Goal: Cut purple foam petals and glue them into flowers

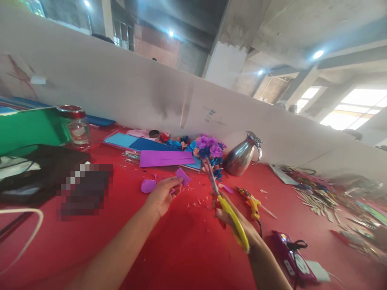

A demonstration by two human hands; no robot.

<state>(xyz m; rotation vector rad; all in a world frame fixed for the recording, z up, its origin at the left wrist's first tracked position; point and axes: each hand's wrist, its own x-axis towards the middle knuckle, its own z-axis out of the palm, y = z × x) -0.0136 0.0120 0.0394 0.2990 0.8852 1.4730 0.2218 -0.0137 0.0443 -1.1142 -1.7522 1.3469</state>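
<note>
Between the fingers of my left hand [165, 194] is a small piece of purple paper [183, 176]. My right hand [231, 217] grips yellow-handled scissors [231, 217], whose blades point up and away from me, apart from the paper. Just left of my left fingers lies another cut purple piece [148, 185] on the red tabletop. Beyond both hands, a purple paper strip [166, 158] rests on blue sheets [151, 144]. Purple, blue and pink paper flowers [210, 147] are bunched past the scissors' tips. Small paper scraps are scattered between my hands.
A metal jug [242, 155] stands by the low wall. Right of my hand lie a yellow glue gun [252, 203] and a purple device [293, 255] with cords. A lidded glass jar [77, 127] and black bag [45, 173] are at left; paper strips [317, 199] lie far right.
</note>
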